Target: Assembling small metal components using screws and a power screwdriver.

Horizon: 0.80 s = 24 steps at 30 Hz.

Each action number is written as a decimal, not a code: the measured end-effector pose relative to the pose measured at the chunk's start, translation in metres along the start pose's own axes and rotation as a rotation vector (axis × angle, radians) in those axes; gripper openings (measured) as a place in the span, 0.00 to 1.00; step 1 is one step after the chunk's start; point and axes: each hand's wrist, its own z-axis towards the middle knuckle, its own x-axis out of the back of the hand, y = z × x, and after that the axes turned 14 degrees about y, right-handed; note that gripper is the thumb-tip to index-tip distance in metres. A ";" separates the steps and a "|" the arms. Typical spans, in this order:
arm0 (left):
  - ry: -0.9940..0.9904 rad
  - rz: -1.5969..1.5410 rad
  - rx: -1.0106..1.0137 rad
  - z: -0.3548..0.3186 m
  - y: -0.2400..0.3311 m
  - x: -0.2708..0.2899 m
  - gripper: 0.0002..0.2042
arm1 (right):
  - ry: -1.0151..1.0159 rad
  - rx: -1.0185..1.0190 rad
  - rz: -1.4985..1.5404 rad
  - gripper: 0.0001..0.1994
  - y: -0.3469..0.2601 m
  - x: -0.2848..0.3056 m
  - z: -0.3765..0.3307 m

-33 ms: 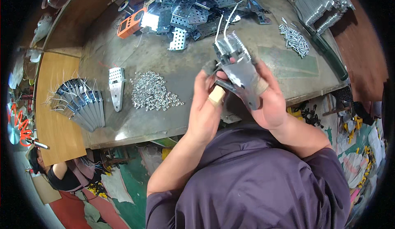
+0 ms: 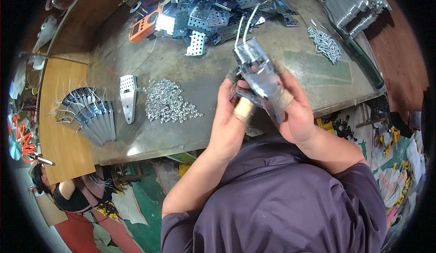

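Observation:
In front of my chest, both hands are closed round a tapered metal plate (image 2: 262,78) with two white wires rising from its upper end. My left hand (image 2: 228,128) grips its left side, the thumb in a tan finger wrap. A dark metal piece (image 2: 245,91) shows near that thumb; whether it belongs to the plate I cannot tell. My right hand (image 2: 297,116) wraps the right side and lower end, with the thumb, also wrapped, lying across the plate. To the left on the bench lie a pile of small metal nuts (image 2: 168,101) and a single perforated tapered plate (image 2: 128,99).
Perforated metal brackets (image 2: 213,14) are heaped at the back beside an orange meter (image 2: 144,27). Screws (image 2: 324,44) lie at right, near a dark green tube (image 2: 363,62) and stacked metal plates (image 2: 356,5). Wired plates (image 2: 93,114) fan out at left. Another person (image 2: 77,194) is at lower left.
The wired plate has tilted and shifted slightly, its wires leaning a little further left. My left hand has moved slightly right, and my right thumb has shifted on the plate.

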 end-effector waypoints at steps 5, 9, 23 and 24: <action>0.078 0.000 -0.112 0.005 0.001 0.009 0.34 | -0.103 0.071 -0.215 0.26 -0.003 0.007 -0.001; 0.037 -0.092 -0.077 0.009 0.022 0.014 0.34 | -0.129 -0.031 -0.378 0.25 -0.015 0.011 -0.003; 0.143 0.137 -0.212 0.007 0.012 0.023 0.25 | -0.186 0.248 -0.733 0.21 0.004 0.012 -0.003; 0.144 0.138 -0.212 0.007 0.014 0.025 0.25 | -0.212 0.255 -0.762 0.20 0.004 0.011 -0.003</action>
